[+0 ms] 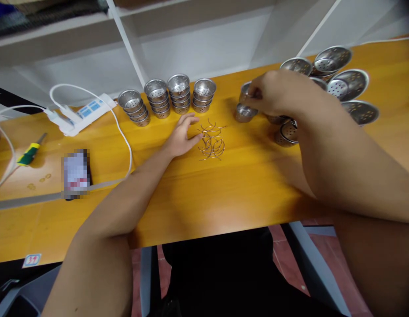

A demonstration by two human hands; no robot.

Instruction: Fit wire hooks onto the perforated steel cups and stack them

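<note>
Desk (178, 198): yellow wood, glossy, set in my head view against white shelving (207, 39).
Left side: a power strip (88, 115) with white cords, a yellow-and-green-handled screwdriver (30, 153) and a phone (76, 174) with a blurred screen lie well apart from my work, presumably out of the way.
Stacked cups: four upright stacks of perforated steel cups (180, 94) stand in a row towards the shelving; nesting probably saves room and leaves the front free.
Flared cups: larger perforated steel cups (349, 84) cluster at the right, beyond my forearm, which hides some of them.
Curved wires: thin metal wire pieces (212, 143) lie in a loose heap between my hands, likely so that either can reach them.
Left hand (182, 138): open and empty, low at the desk, fingers loosely spread, thumb pointing at the heap; whether it touches a wire, I cannot tell.
Right hand (268, 92): wrist bent, knuckles up, fingers curled and gripping the upper cup (245, 91) by its side, probably to keep it steady.
Lower cup (246, 114): directly beneath that one; I cannot tell whether they touch.
</note>
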